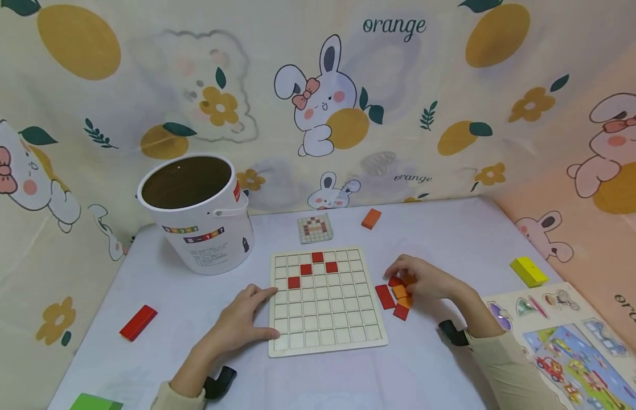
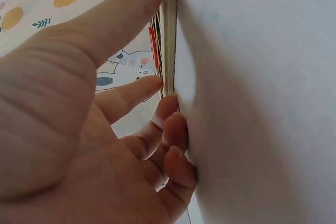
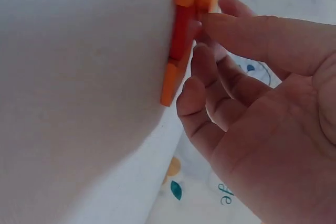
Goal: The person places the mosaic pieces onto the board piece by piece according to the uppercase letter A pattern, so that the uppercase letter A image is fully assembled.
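A square cream grid board [image 1: 323, 304] lies mid-table, with several red square tiles [image 1: 306, 269] in its upper cells. At its left edge rests my left hand [image 1: 241, 319]; thumb and index finger are extended and touch the rim, and the other fingers bend loosely beside it in the left wrist view. Right of the board is a small pile of red and orange tiles [image 1: 399, 291]. My right hand [image 1: 425, 278] is over this pile, thumb and fingers bent and apart around the tiles. In the right wrist view, its fingertips are close to a red tile [image 3: 181, 32].
Behind the board lies a small pattern card [image 1: 315, 228], with an orange block [image 1: 371, 219] to its right. A white bucket [image 1: 215, 245] stands back left. Red [image 1: 138, 323] and green [image 1: 95, 402] blocks lie left; a yellow block [image 1: 528, 271] and picture puzzle [image 1: 579, 359] lie right.
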`<state>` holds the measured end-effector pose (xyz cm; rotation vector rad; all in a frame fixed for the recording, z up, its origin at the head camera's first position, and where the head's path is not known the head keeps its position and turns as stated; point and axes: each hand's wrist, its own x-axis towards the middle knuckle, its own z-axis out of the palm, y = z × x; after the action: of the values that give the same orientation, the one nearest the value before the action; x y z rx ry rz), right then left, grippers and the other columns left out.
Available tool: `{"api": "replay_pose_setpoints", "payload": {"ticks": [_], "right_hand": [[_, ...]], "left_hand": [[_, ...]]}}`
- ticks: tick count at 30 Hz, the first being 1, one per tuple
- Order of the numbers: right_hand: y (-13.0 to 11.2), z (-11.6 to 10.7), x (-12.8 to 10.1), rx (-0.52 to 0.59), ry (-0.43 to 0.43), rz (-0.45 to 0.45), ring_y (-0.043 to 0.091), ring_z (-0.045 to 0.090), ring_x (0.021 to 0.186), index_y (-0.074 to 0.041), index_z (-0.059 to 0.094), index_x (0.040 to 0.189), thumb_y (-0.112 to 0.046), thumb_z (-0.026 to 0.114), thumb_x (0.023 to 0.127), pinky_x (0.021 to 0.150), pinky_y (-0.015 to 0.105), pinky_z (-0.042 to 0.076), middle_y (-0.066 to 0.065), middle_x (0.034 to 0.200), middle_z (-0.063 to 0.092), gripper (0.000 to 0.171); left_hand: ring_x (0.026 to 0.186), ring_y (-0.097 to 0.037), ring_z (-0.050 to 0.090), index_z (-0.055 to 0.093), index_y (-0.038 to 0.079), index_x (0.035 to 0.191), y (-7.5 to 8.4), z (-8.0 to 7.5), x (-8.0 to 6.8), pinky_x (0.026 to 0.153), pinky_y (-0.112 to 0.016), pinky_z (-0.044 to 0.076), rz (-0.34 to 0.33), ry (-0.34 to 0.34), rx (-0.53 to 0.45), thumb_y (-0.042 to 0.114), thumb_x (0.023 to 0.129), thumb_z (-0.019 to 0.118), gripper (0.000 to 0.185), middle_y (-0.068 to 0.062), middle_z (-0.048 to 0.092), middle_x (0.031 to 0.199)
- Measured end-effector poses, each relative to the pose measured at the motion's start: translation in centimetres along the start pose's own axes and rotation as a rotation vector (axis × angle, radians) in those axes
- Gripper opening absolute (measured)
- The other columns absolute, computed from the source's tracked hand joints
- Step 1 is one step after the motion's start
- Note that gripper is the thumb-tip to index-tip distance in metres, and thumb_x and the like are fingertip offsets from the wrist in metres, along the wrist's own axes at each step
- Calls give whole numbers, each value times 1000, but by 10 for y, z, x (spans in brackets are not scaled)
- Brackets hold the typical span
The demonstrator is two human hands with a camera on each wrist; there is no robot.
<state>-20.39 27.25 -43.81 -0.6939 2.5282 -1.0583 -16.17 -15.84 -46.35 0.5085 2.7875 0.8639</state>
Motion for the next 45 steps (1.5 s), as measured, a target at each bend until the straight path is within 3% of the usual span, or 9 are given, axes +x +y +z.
{"api": "replay_pose_setpoints", "payload": {"ticks": [10, 21, 29, 36, 40, 45], "right_hand": [[-4, 7, 8, -42, 14, 107, 23, 54, 90, -2, 67, 105, 4, 73, 84, 81, 32, 50, 5, 98, 60, 22], [-9, 3, 9, -35, 51, 165, 22, 54, 83, -4, 64, 96, 2, 76, 84, 71, 28, 52, 4, 85, 58, 18], [-26, 10, 34, 31, 84, 15, 21, 54, 78, -7, 65, 91, -5, 72, 90, 66, 28, 47, 2, 82, 59, 8], [-70, 45, 79, 207, -26, -85, 28, 59, 58, 2, 64, 98, -1, 68, 93, 57, 41, 54, 9, 87, 58, 7], [-91, 67, 100, 197, -84, -166, 25, 62, 59, 5, 68, 103, 9, 60, 93, 60, 40, 56, 11, 84, 59, 13], [-108, 92, 120, 120, -123, -184, 17, 61, 64, 0, 72, 105, 12, 57, 91, 61, 27, 52, 7, 86, 62, 23]], "left_hand": [[93, -12, 44, 55, 14, 143, 0, 0, 0, 79, -33, 42, 3, 4, 5, 48, 65, 91, 92, 5, 51, 108], [94, -12, 44, 55, 15, 143, 0, 0, 1, 80, -34, 43, 2, 0, -1, 48, 65, 91, 92, 5, 50, 108], [94, -13, 44, 55, 15, 143, 1, -1, 0, 80, -34, 42, -9, -4, -4, 47, 65, 91, 92, 4, 50, 108], [94, -12, 44, 55, 15, 143, 1, -1, 0, 80, -34, 43, -7, -4, -3, 48, 65, 90, 92, 4, 51, 109], [94, -13, 44, 55, 16, 143, 0, 0, 0, 79, -34, 42, -5, -8, -2, 49, 65, 90, 92, 4, 50, 108], [92, -13, 43, 55, 16, 143, 0, -1, 0, 77, -33, 40, 1, -12, 2, 48, 66, 90, 91, 4, 49, 106]]}}
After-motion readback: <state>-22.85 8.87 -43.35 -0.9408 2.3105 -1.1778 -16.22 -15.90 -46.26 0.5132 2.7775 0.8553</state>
